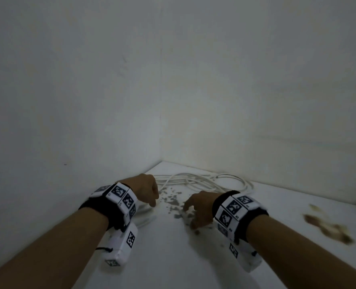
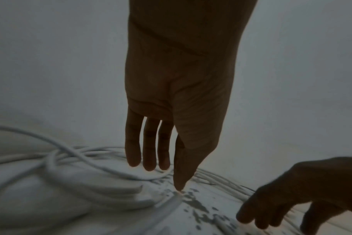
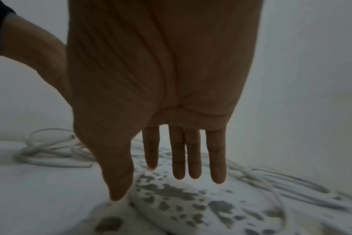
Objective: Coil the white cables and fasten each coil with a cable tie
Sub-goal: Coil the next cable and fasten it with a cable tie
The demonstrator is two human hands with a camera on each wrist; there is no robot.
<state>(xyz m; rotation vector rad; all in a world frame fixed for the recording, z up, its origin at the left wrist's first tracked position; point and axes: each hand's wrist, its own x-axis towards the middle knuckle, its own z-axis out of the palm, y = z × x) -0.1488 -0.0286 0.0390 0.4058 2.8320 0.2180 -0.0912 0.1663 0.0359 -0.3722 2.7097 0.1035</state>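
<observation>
White cables [image 1: 204,181] are lying loose and springy, likely light; your left hand [image 1: 145,189] and right hand [image 1: 198,207] are hovering open, holding nothing; try gripping bunched loops

Dim light here, two plain pale walls [image 1: 89,80] meeting in a corner [image 1: 160,122]. Below them, a white counter [image 1: 173,257], its paint chipped in grey flecks [image 1: 173,200], and a brown stain [image 1: 329,228] off to the right.

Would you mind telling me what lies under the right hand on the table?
Under the open right hand lies white tabletop with grey chipped patches and loose white cable. Whatever the palm covers is hidden.
</observation>
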